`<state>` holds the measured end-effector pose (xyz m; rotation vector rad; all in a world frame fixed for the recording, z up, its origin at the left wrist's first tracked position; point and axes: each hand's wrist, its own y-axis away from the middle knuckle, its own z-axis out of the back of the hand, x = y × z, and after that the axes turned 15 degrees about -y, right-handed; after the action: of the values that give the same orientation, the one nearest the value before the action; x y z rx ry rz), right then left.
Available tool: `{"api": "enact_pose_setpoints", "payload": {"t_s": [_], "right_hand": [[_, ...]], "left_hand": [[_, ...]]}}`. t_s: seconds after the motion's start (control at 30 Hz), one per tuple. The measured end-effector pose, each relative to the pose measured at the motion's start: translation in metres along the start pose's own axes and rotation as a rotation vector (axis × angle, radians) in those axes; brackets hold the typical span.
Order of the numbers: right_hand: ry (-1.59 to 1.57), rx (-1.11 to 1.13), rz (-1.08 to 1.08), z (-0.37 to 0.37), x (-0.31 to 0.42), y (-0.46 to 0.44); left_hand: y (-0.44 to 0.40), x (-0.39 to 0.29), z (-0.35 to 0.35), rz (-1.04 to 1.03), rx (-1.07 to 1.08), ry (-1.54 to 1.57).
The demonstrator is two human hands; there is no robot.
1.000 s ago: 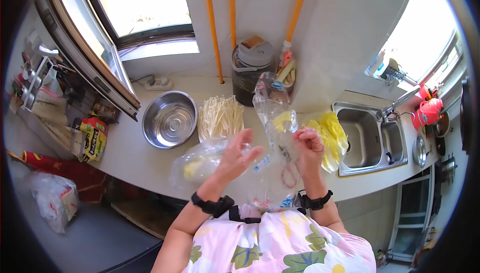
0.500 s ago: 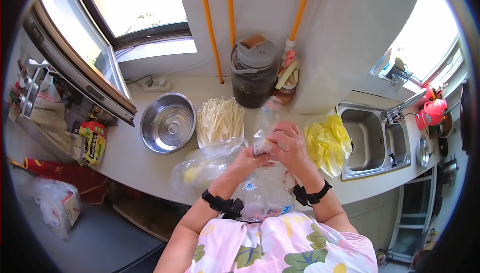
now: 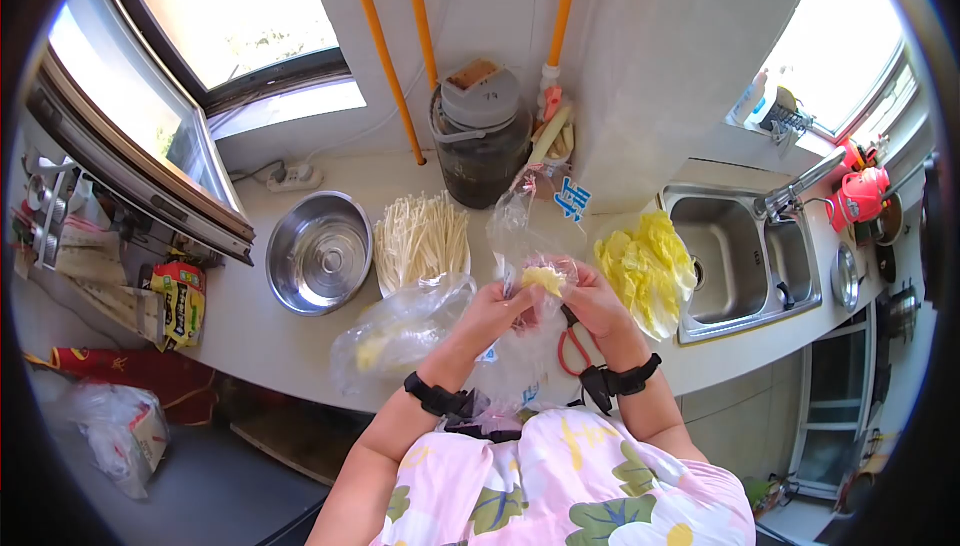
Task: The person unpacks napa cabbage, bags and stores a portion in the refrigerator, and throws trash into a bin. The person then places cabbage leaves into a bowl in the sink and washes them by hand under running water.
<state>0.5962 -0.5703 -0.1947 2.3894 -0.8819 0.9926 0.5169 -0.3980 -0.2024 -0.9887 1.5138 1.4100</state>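
My left hand (image 3: 494, 316) and my right hand (image 3: 598, 302) both pinch a clear plastic bag (image 3: 510, 218) with blue print, above the counter's front edge. A small pale yellow clump (image 3: 545, 279) shows at the bag between my fingertips; its kind is unclear. Beneath my right hand lie scissors (image 3: 574, 352) with red handles, partly covered by the hand. More clear plastic spreads under my wrists. To the left, another clear bag (image 3: 410, 318) has something yellowish in it. Enoki mushrooms (image 3: 422, 244) lie behind my left hand, and yellow-green cabbage leaves (image 3: 642, 271) are right of my right hand.
A steel bowl (image 3: 318, 252) stands on the left of the counter (image 3: 245, 331), near the open window frame. A dark lidded container (image 3: 482, 136) is against the back wall. The double sink (image 3: 722, 271) with its faucet is on the right.
The view has shifted, so the counter items appear further left. My hands have moved slightly apart; the pale clump now shows between them, and the red-handled scissors have come into view.
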Motion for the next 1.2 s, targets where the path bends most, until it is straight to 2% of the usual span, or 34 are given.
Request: {"api": "enact_pose_setpoints", "payload": {"t_s": [0.17,0.23,0.3,0.37,0.43,0.47,0.53,0.6,0.67,0.73,0.77,0.8,0.87,0.9,0.93,0.97,1.0,1.03,1.1,1.13,1.17,1.2], "right_hand": [[0.113,-0.013,0.069,0.007,-0.003,0.007],[-0.277,-0.107,0.055,-0.014,0.005,0.012],[-0.18,-0.165,0.124,-0.034,0.015,0.012],[-0.087,-0.235,0.196,-0.036,0.015,0.012],[0.228,-0.232,0.128,-0.023,0.009,0.007],[0.23,-0.233,0.131,-0.016,0.008,0.004],[0.005,-0.366,0.248,-0.007,0.007,0.0],[0.056,-0.38,0.289,-0.005,0.01,-0.002],[0.106,-0.39,0.325,-0.006,0.008,-0.002],[0.434,-0.326,0.481,-0.008,0.006,-0.003],[0.435,-0.323,0.48,-0.01,0.008,-0.001],[0.647,-0.251,0.595,-0.019,0.014,0.003],[1.065,-0.089,0.819,-0.035,0.024,0.01],[1.064,-0.087,0.818,-0.038,0.023,0.01],[1.156,-0.004,0.83,-0.04,0.022,0.01],[1.247,0.084,0.843,-0.042,0.021,0.01],[1.248,0.131,0.761,-0.033,0.022,0.014],[1.246,0.138,0.762,-0.027,0.024,0.017],[0.434,-0.045,0.531,-0.024,0.027,0.021],[0.204,-0.048,0.415,-0.027,0.032,0.024],[0.198,-0.061,0.407,-0.031,0.034,0.023],[0.307,-0.005,0.308,-0.036,0.034,0.02]], "left_hand": [[0.005,-0.019,-0.01,0.09,-0.18,-0.159],[0.006,-0.021,-0.007,0.089,-0.228,-0.201],[0.006,-0.023,-0.003,0.075,-0.376,-0.238],[0.008,-0.023,-0.004,0.018,-0.352,-0.175],[0.008,-0.022,-0.004,-0.044,-0.322,-0.114],[0.009,-0.022,-0.002,-0.047,-0.263,-0.097],[0.008,-0.018,0.004,-0.05,-0.205,-0.078],[0.004,-0.008,0.014,-0.025,-0.025,-0.114],[0.005,-0.006,0.015,0.028,-0.039,0.011],[0.008,-0.011,0.02,0.075,-0.055,0.135],[0.012,-0.015,0.025,0.107,0.095,0.36],[0.017,-0.021,0.028,0.138,0.246,0.583],[0.027,-0.035,0.023,0.088,0.248,0.671],[0.03,-0.038,0.021,0.039,0.251,0.757],[0.028,-0.035,0.02,0.038,0.248,0.758],[0.024,-0.03,0.021,-0.054,0.129,0.49],[0.022,-0.028,0.021,-0.143,0.01,0.221],[0.023,-0.03,0.022,-0.146,0.004,0.221],[0.025,-0.033,0.023,-0.136,-0.153,0.109],[0.024,-0.034,0.022,-0.125,-0.151,0.111],[0.02,-0.037,0.02,-0.225,-0.165,-0.035],[0.017,-0.039,0.019,-0.323,-0.175,-0.18]]}}
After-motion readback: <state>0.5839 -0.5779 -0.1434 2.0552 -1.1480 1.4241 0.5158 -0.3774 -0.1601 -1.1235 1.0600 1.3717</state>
